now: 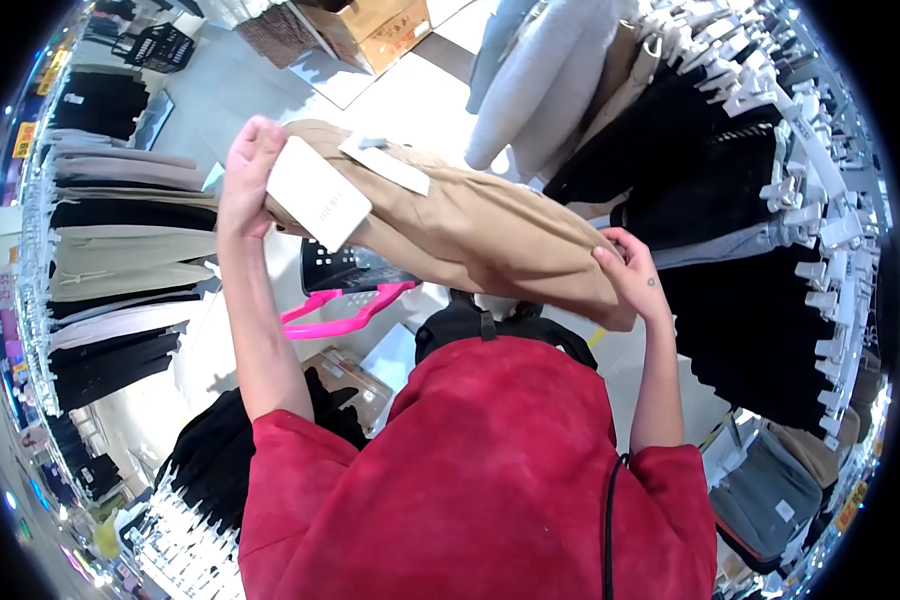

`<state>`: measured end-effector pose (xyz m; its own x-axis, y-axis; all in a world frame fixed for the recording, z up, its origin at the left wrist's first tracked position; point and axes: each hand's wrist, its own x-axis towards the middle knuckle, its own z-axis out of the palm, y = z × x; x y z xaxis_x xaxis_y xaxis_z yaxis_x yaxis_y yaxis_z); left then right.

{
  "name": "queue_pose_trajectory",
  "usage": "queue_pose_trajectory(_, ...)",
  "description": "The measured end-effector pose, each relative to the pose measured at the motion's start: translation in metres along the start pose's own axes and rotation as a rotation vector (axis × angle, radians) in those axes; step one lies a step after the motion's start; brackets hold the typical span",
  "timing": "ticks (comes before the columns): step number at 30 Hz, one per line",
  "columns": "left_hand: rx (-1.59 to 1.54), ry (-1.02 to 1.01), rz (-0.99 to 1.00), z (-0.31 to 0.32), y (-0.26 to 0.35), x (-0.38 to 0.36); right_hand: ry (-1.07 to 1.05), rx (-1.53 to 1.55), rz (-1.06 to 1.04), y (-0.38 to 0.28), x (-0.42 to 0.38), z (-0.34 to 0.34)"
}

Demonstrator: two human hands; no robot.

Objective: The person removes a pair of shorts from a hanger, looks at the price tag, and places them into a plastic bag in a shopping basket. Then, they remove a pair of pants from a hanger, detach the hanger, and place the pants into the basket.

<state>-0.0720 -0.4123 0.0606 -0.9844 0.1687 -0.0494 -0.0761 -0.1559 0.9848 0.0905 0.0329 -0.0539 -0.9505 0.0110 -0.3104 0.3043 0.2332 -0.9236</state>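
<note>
Tan trousers (490, 220) stretch between my two hands in front of my body. My left hand (250, 175) is closed on one end, at the left. Beside those fingers hangs a white card tag (318, 195) with small print I cannot read. A second, narrower white tag (388, 165) lies across the fabric. At the lower right end, my right hand (633, 275) pinches the trousers' edge between thumb and fingers. Beneath the cloth, partly hidden, is a black shopping basket (345, 270) with a pink handle (345, 312).
Racks of folded-over trousers (130, 250) run along the left. On the right hang black garments (740, 320) on white clip hangers (830, 235), with grey garments (545, 85) farther back. A cardboard box (375, 35) stands at the top. Black clothing (210, 440) hangs at the lower left.
</note>
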Motion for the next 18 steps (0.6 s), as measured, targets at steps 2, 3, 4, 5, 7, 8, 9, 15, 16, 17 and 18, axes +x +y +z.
queue_pose_trajectory(2,-0.005,-0.119,0.0,0.018,0.008,-0.004,-0.02,-0.326,0.088,-0.012,-0.001,0.006)
queue_pose_trajectory(3,0.003,-0.195,0.001,0.028,0.011,-0.007,-0.023,-0.392,-0.016,-0.018,0.001,0.011)
queue_pose_trajectory(4,0.048,-0.197,-0.028,0.044,0.014,-0.011,-0.024,-0.458,-0.118,-0.022,0.003,0.016)
queue_pose_trajectory(5,0.106,-0.238,-0.075,0.06,0.015,-0.012,-0.021,-0.524,-0.219,-0.029,0.003,0.021)
queue_pose_trajectory(7,0.187,-0.396,-0.096,0.1,0.02,-0.016,-0.049,-0.351,-0.404,-0.086,0.01,0.035)
queue_pose_trajectory(8,0.209,-0.435,-0.12,0.119,0.018,-0.017,-0.069,-0.135,-0.462,-0.105,0.014,0.043)
queue_pose_trajectory(9,0.24,-0.484,-0.137,0.137,0.023,-0.021,-0.111,-0.008,-0.557,-0.127,0.018,0.051)
queue_pose_trajectory(15,0.194,-0.603,-0.112,0.148,0.013,-0.02,-0.315,0.134,-0.428,-0.159,0.043,0.074)
queue_pose_trajectory(16,0.203,-0.645,-0.168,0.14,0.008,-0.02,-0.32,0.105,-0.399,-0.158,0.043,0.072)
queue_pose_trajectory(17,0.188,-0.645,-0.113,0.136,0.004,-0.025,-0.324,0.082,-0.362,-0.156,0.041,0.073)
queue_pose_trajectory(18,0.175,-0.651,-0.064,0.133,0.0,-0.032,-0.304,0.113,-0.315,-0.164,0.036,0.074)
